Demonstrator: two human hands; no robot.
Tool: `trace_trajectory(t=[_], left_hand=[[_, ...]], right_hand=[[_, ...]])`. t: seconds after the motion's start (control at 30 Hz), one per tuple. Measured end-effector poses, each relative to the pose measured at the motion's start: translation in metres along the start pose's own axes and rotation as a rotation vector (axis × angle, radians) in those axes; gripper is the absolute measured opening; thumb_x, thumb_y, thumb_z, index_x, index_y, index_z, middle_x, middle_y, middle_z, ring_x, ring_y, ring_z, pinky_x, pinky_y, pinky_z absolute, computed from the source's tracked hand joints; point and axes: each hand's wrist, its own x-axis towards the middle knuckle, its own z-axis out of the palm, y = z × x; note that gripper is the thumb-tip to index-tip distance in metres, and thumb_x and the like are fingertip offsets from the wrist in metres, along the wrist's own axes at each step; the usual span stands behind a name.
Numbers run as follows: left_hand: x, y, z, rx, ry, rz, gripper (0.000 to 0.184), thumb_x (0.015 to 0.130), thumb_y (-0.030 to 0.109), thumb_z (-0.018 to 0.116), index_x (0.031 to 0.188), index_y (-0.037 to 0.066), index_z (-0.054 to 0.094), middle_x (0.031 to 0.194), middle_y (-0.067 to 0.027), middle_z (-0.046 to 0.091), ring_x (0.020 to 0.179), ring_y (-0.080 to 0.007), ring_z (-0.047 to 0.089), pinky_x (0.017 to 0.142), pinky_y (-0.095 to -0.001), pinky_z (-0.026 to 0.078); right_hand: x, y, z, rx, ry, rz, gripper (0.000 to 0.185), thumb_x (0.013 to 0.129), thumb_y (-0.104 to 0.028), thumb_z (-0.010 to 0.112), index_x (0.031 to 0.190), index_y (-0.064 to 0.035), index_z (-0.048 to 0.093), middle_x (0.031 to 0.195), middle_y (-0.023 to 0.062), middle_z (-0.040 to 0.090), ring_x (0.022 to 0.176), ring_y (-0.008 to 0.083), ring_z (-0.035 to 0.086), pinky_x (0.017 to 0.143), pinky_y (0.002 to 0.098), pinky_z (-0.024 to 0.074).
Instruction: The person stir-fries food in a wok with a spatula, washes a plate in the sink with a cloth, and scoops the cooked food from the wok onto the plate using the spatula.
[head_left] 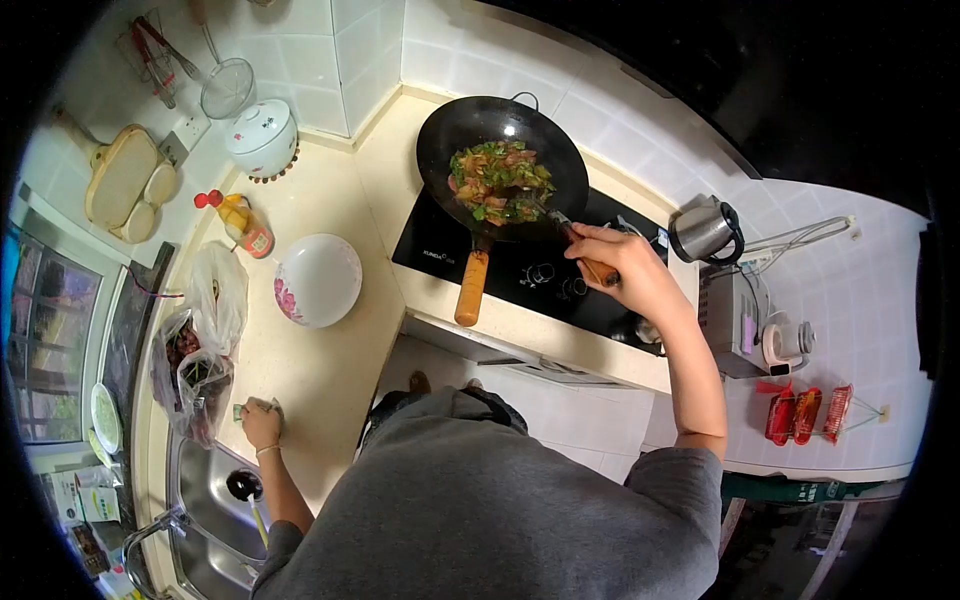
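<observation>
Left hand is bunching its fingers together on a greenish item, perhaps a folded cloth, though it is too small to be sure. Clear plastic bags are lying beyond and left of that hand, while a dark ladle is resting in the sink nearer the body. Farther out and rightward, a flowered white plate is sitting on the counter. Beyond and left of the right hand, a wok is holding chopped food; that hand is closing around the spatula, whose metal end is reaching the food.
</observation>
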Motion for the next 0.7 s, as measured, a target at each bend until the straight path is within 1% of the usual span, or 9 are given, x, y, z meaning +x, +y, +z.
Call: trace_trajectory(t=[0.1, 0.17, 0.2, 0.23, 0.3, 0.37, 0.43, 0.53, 0.7], left_hand=[[-0.007, 0.071, -0.089, -0.105, -0.062, -0.154, 0.029, 0.073, 0.027, 0.065, 0.090, 0.007, 0.053, 0.092, -0.0186, 0.058, 0.093, -0.0372, 0.055, 0.079, -0.0456, 0.046], [-0.010, 0.097, -0.122, -0.148, -0.072, -0.200, 0.028, 0.073, 0.027, 0.065, 0.089, 0.007, 0.053, 0.093, -0.0185, 0.058, 0.093, -0.0370, 0.054, 0.080, -0.0453, 0.046], [-0.010, 0.098, -0.123, -0.149, -0.055, -0.196, 0.029, 0.073, 0.027, 0.065, 0.090, 0.007, 0.053, 0.093, -0.0184, 0.058, 0.093, -0.0369, 0.054, 0.080, -0.0451, 0.046], [-0.010, 0.097, -0.122, -0.149, -0.053, -0.197, 0.029, 0.073, 0.027, 0.065, 0.090, 0.007, 0.053, 0.093, -0.0184, 0.058, 0.093, -0.0369, 0.054, 0.080, -0.0451, 0.046], [-0.009, 0.093, -0.115, -0.136, -0.049, -0.204, 0.029, 0.073, 0.028, 0.065, 0.090, 0.007, 0.053, 0.094, -0.0185, 0.058, 0.093, -0.0370, 0.055, 0.080, -0.0453, 0.046], [-0.007, 0.087, -0.107, -0.127, -0.059, -0.201, 0.030, 0.074, 0.028, 0.065, 0.091, 0.007, 0.053, 0.094, -0.0188, 0.058, 0.093, -0.0372, 0.055, 0.080, -0.0454, 0.046], [-0.008, 0.089, -0.109, -0.118, -0.071, -0.196, 0.031, 0.074, 0.028, 0.065, 0.091, 0.006, 0.053, 0.094, -0.0191, 0.057, 0.092, -0.0373, 0.055, 0.079, -0.0455, 0.046], [-0.011, 0.097, -0.118, -0.135, -0.028, -0.182, 0.031, 0.074, 0.029, 0.065, 0.091, 0.006, 0.052, 0.093, -0.0194, 0.057, 0.092, -0.0376, 0.055, 0.078, -0.0456, 0.046], [-0.009, 0.098, -0.126, -0.140, -0.041, -0.145, 0.031, 0.074, 0.027, 0.066, 0.089, 0.004, 0.052, 0.091, -0.0203, 0.057, 0.088, -0.0386, 0.055, 0.077, -0.0461, 0.046]], right_hand=[[0.002, 0.004, 0.018, 0.034, -0.056, 0.006, 0.027, 0.065, 0.003, 0.065, 0.091, -0.0035, 0.063, 0.108, 0.0197, 0.060, 0.101, 0.0335, 0.058, 0.076, 0.0348, 0.0517], [0.010, 0.014, 0.029, 0.032, -0.058, -0.023, 0.025, 0.067, 0.002, 0.065, 0.092, -0.0026, 0.063, 0.103, 0.0195, 0.061, 0.102, 0.0332, 0.058, 0.075, 0.0354, 0.0517], [0.015, 0.022, 0.024, 0.053, -0.005, -0.092, 0.025, 0.066, 0.002, 0.065, 0.091, -0.0017, 0.064, 0.096, 0.0169, 0.064, 0.090, 0.0289, 0.063, 0.071, 0.0352, 0.0525], [0.021, 0.021, 0.008, 0.087, 0.013, -0.052, 0.022, 0.069, 0.000, 0.064, 0.091, -0.0019, 0.064, 0.086, 0.0131, 0.066, 0.079, 0.0214, 0.064, 0.068, 0.0317, 0.0516], [0.026, 0.029, -0.024, 0.220, 0.052, 0.176, 0.019, 0.074, -0.004, 0.062, 0.093, -0.0033, 0.065, 0.079, 0.0064, 0.065, 0.069, 0.0137, 0.061, 0.064, 0.0277, 0.0499], [0.036, 0.058, -0.051, 0.170, 0.149, 0.200, 0.015, 0.079, -0.011, 0.062, 0.091, -0.0021, 0.065, 0.073, 0.0040, 0.064, 0.065, 0.0102, 0.058, 0.062, 0.0258, 0.0482], [0.049, 0.079, -0.066, 0.332, 0.284, 0.421, 0.019, 0.081, -0.020, 0.062, 0.085, -0.0009, 0.065, 0.068, 0.0051, 0.063, 0.061, 0.0116, 0.062, 0.059, 0.0251, 0.0497], [0.062, 0.115, -0.071, 0.400, 0.342, 0.601, 0.032, 0.081, -0.028, 0.064, 0.079, 0.0040, 0.062, 0.068, 0.0081, 0.063, 0.064, 0.0172, 0.067, 0.054, 0.0254, 0.0540], [0.061, 0.187, -0.027, 0.676, 0.529, 0.851, 0.034, 0.081, -0.025, 0.064, 0.082, 0.0083, 0.057, 0.075, 0.0157, 0.063, 0.061, 0.0235, 0.067, 0.048, 0.0293, 0.0560]])
